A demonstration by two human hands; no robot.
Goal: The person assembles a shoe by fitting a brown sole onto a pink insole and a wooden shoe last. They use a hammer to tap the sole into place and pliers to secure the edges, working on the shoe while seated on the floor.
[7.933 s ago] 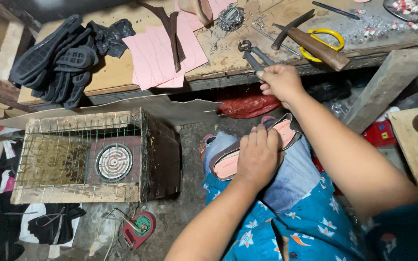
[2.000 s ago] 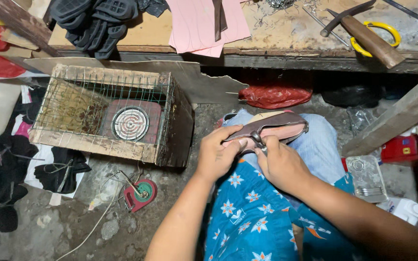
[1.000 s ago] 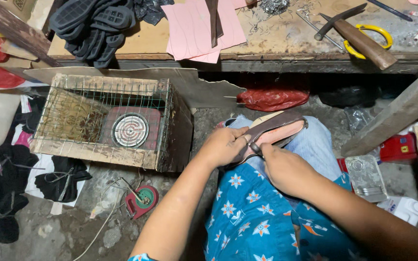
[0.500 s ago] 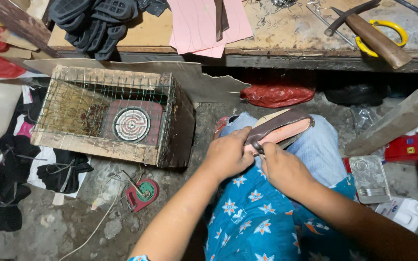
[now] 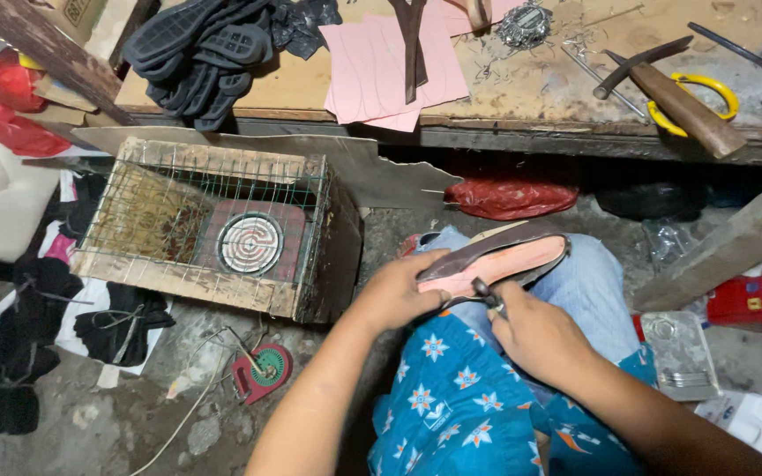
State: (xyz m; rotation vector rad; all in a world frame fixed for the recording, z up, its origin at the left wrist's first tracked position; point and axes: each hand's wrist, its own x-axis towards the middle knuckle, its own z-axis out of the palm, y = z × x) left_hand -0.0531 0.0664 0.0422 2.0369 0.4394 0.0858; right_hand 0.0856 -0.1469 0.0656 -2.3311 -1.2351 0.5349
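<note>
**Shoe upper held on the lap, pincers at its near edge**

Head view, looking down; a pink-lined shoe upper with a dark outer (image 5: 497,258) lies across the person's lap, on the jeans above a blue flowered cloth (image 5: 460,397); the left hand (image 5: 397,293) lies at 9 o'clock of the shoe, fingers curled over its near end, grasping it; the right hand (image 5: 535,333) lies at 5 o'clock of the shoe, clenched around the handles of metal pincers (image 5: 485,292), whose head meets the shoe's lower edge just beside the left thumb; whether the pincer head bites the material cannot be told.

At 10 o'clock of the hands stands a wooden crate with wire mesh (image 5: 213,229) holding a round coil heater (image 5: 250,243); at 12 o'clock the workbench edge (image 5: 522,137) carries pink cut sheets (image 5: 381,66), black rubber soles (image 5: 200,48) and a wooden-handled hammer (image 5: 681,101) lying over a yellow ring (image 5: 707,97); a red plastic bag (image 5: 509,196) lies under the bench.

Against the view half a second before: both hands sit on the shoe much as they did; the shoe lies slightly lower toward the lap; the pincers have kept to the same edge; eight seconds ago the right hand was reaching up to the bench at 12 o'clock while the left alone pressed the shoe.
</note>
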